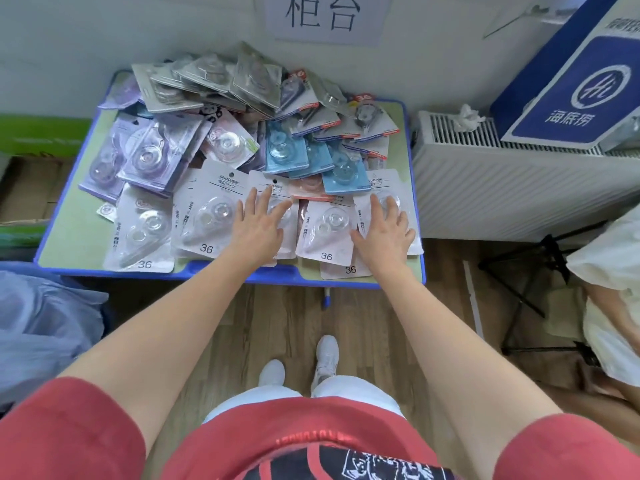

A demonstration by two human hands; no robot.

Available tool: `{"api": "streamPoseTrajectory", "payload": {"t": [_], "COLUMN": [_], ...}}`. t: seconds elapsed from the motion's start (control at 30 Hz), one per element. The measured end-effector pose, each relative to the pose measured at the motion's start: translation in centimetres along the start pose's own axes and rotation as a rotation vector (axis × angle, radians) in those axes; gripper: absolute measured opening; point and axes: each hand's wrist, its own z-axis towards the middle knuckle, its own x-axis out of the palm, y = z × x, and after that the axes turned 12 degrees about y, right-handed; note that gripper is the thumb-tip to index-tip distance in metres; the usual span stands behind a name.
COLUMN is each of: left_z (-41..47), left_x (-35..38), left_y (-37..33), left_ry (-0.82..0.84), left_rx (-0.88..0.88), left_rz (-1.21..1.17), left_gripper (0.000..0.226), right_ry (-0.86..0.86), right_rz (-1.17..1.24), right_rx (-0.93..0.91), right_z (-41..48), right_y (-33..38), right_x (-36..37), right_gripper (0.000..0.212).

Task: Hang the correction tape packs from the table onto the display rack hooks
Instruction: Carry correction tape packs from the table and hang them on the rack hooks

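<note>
- Dozens of correction tape packs (225,143) lie heaped on the counter (69,244). White ones marked 36 run along the near edge, purple ones sit at the left, blue ones mid-right, and grey ones are piled at the back.
- On my feed the left hand (258,225) lies palm down with fingers straight and spread. It rests on a white pack (277,184) in the middle of the front row and grips nothing.
- The right hand (384,230) is just as flat and spread. It rests on the end pack (381,181) at the right of that row, with nothing pinched.
- One overhanging pack (346,270) juts past the near rim, just beside the right wrist.
- The counter has a green top and a blue rim. It stands against a white wall (86,36) that carries a paper sign (325,15).
- A white radiator (502,188) stands just right of the counter, with a blue box (571,91) leaning on top of it.
- Below I see a wooden floor (277,317), white shoes (327,355), and a plastic bag (41,323) at the left.
</note>
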Motion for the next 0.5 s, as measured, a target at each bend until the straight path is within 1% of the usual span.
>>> {"api": "streamPoseTrajectory", "payload": {"t": [0.13, 0.23, 0.37, 0.5], "left_z": [-0.7, -1.0, -0.6, -0.5], "left_x": [0.4, 0.5, 0.9, 1.3], "left_y": [0.4, 0.5, 0.0, -0.3], "left_ry": [-0.077, -0.059, 0.006, 0.03], "left_rx": [-0.027, -0.045, -0.084, -0.121], "left_rz": [-0.052, -0.076, -0.007, -0.01], "left_gripper": [0.054, 0.055, 0.076, 0.082], "right_ry": [-0.014, -0.003, -0.007, 0.003], "right_rz": [0.022, 0.003, 0.029, 0.026], "right_rx": [0.031, 0.026, 0.028, 0.038], "right_z": [0.3, 0.4, 0.4, 0.5], "right_y": [-0.6, -0.8, -0.9, -1.0], "right_x": [-0.1, -0.1, -0.1, -0.1], "right_gripper": [0.074, 0.073, 0.075, 0.078]}}
